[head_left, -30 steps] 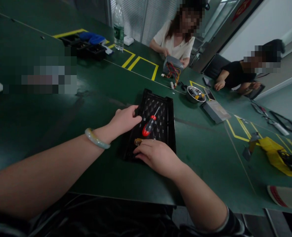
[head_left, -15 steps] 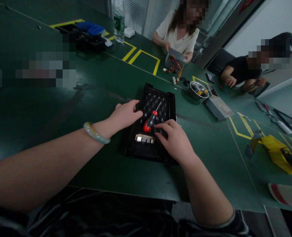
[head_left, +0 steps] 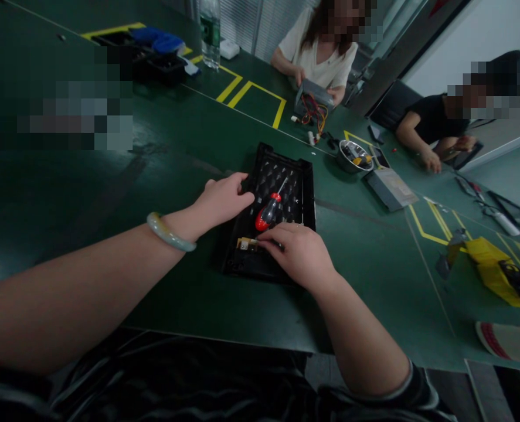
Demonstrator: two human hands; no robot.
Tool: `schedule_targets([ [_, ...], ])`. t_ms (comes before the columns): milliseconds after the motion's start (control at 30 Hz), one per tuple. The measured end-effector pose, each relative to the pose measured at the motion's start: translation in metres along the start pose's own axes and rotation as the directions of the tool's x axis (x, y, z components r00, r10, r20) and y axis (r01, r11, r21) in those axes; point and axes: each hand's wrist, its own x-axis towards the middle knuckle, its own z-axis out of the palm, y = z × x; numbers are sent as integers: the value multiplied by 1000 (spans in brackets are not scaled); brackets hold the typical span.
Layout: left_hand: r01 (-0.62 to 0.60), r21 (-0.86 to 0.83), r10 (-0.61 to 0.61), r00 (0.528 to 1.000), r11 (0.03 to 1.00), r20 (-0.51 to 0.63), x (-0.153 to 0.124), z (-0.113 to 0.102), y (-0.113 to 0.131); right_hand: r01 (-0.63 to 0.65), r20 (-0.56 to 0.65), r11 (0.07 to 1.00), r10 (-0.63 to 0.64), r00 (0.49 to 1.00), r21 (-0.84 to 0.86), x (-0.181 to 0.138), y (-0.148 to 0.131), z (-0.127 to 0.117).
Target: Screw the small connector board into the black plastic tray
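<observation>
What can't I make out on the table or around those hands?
All in the head view:
Circuit board: right end, hidden behind the right hand.
Left hand: lower fingers, hidden beneath the hand itself.
Plastic bottle: top, cut off by the upper edge.
Metal bowl: most contents, too small to name.

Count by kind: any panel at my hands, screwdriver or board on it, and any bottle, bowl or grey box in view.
Black panel: 1
Screwdriver: 1
Board: 1
Bottle: 1
Bowl: 1
Grey boxes: 2
Total: 7
</observation>
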Motion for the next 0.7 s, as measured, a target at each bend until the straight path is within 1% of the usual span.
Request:
schedule_targets([
  [200,12,-10,-12,1000,1000,9,0,0,1,-5,-4,1000,5,1000,-10,0,-1,0],
  [367,2,-5,-2,1000,1000,3,-2,-2,2,-42,-81,999,44,996,26,-7,-5,-15],
  [433,2,-8,-2,1000,1000,4,-3,-4,4,-54,-84,998,56,995,33,-13,-8,-23],
  [567,17,-10,-17,1000,1000,8,-5,-5,7,-51,37,998,49,998,41,-23,-16,-32],
  [633,20,-12,-20,1000,1000,14,-5,-6,8,-42,102,998,37,994,46,-27,-19,-32],
  [700,23,-14,-23,1000,1000,13,-5,-6,8,-35,141,998,28,990,46,-28,-21,-31],
])
